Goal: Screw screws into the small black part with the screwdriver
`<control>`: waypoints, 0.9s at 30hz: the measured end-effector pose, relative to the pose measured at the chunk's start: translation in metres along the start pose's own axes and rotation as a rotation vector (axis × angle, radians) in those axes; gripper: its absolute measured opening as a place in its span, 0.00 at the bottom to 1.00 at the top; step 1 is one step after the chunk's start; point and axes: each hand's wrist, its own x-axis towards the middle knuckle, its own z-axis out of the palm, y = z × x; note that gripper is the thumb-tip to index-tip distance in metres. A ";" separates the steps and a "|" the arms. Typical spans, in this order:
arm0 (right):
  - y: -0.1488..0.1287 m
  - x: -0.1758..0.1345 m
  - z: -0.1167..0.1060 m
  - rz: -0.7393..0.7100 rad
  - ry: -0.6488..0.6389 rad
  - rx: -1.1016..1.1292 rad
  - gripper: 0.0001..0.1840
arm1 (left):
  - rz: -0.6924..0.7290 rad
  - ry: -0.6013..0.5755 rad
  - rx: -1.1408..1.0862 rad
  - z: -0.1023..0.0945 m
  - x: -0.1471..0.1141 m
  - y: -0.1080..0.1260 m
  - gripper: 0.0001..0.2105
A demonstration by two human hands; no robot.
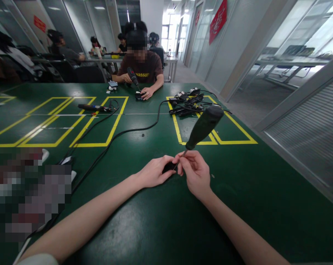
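So the right hand has thumb and fingers pinched around the shaft of a screwdriver, fairly low down, with the fat dark handle sticking up and leaning right. Left hand is curled around a small black part, gripping it between thumb and fingers. The shaft runs down to that part, right between the two hands, but fingers cover the tip, so can't tell if it's seated in anything.

Both hands are low over a green table. Off to the left there's some blurred-out stuff, with a black cord snaking past it, up to a messy pile of black gear on the yellow tape. A dark pen-shaped tool lies further left. Across the table, a co-worker is holding a power driver over a black block.
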 end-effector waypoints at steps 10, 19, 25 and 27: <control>0.003 0.000 0.001 -0.007 0.010 -0.007 0.11 | -0.006 0.019 -0.001 0.003 0.000 -0.003 0.19; 0.002 0.000 -0.002 0.004 -0.008 -0.010 0.11 | -0.105 0.001 -0.161 -0.004 0.005 0.005 0.25; 0.003 0.001 -0.002 0.014 -0.020 -0.006 0.11 | -0.173 -0.007 -0.238 -0.007 0.009 0.009 0.10; 0.004 0.000 -0.002 0.016 -0.001 -0.008 0.10 | -0.199 0.003 -0.243 -0.007 0.010 0.009 0.11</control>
